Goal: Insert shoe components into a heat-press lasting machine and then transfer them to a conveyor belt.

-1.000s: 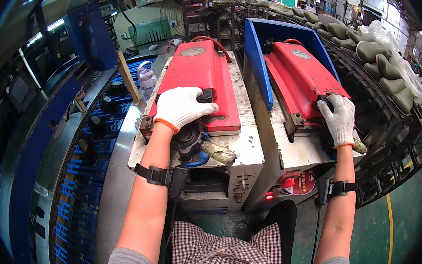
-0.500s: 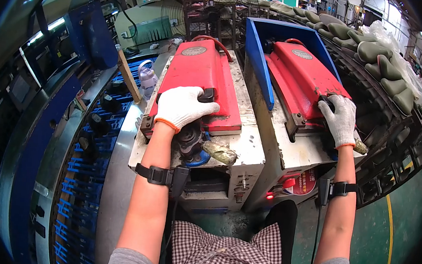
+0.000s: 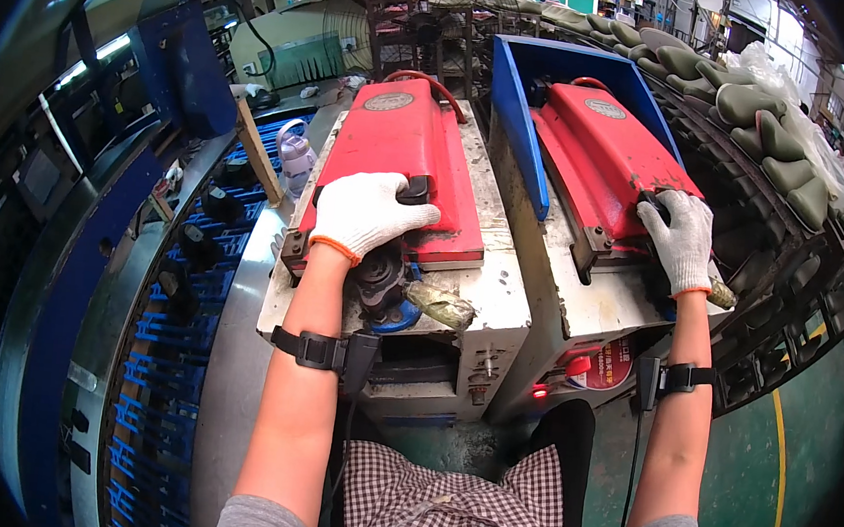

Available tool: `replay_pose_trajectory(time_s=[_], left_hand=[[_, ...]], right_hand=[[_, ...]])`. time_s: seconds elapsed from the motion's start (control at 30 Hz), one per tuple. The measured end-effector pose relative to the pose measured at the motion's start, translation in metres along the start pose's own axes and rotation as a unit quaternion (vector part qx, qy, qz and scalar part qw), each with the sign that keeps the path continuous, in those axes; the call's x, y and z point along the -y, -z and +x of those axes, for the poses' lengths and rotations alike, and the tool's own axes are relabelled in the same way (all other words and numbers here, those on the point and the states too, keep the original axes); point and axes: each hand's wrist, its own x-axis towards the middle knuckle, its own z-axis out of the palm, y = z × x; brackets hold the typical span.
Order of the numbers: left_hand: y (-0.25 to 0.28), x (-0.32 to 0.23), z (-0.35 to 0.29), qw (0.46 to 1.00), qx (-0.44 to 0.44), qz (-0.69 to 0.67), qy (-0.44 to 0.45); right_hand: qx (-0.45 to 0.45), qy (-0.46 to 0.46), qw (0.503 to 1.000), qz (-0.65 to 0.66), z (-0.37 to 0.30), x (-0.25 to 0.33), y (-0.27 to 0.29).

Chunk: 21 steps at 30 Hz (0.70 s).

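Observation:
Both my hands wear white knit gloves with orange cuffs. My left hand (image 3: 364, 215) is wrapped over a black handle (image 3: 414, 191) at the near end of the left red machine cover (image 3: 393, 133). Its thumb points right across the cover, and the fingertips are hidden. On the right machine, my right hand (image 3: 682, 238) curls its fingers over another black handle (image 3: 653, 198) at the front of a second red cover (image 3: 608, 149). Below my left hand sits a dark round part with a blue base (image 3: 391, 301), and a taped grip (image 3: 441, 305) sticks out beside it.
A blue guard (image 3: 521, 122) surrounds the right machine. Racks of olive-green shoe-shaped pieces (image 3: 796, 176) curve along the right. A conveyor with blue racks (image 3: 161, 381) runs on the left, near a pale lilac bottle (image 3: 296, 157). A red light (image 3: 539, 389) glows low between the machines.

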Motion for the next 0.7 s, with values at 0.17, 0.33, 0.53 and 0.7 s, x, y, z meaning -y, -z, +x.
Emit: replay_pose_trajectory(time_s=[0.17, 0.33, 0.53, 0.7], left_hand=[[0.0024, -0.0015, -0.0007, 1.000, 0.002, 0.000, 0.001], [0.0012, -0.0009, -0.0004, 1.000, 0.005, 0.002, 0.002], [0.0034, -0.0030, -0.0012, 1.000, 0.005, 0.001, 0.004], [0.0025, -0.0021, -0.0019, 1.000, -0.003, -0.001, 0.002]], right_hand=[[0.000, 0.001, 1.000, 0.002, 0.0003, -0.0012, 0.0006], [-0.004, 0.000, 1.000, 0.003, -0.0001, -0.0005, -0.0007], [-0.006, 0.005, 1.000, 0.000, 0.0003, 0.0003, 0.0009], [0.031, -0.011, 0.999, 0.004, 0.0003, 0.0030, 0.0045]])
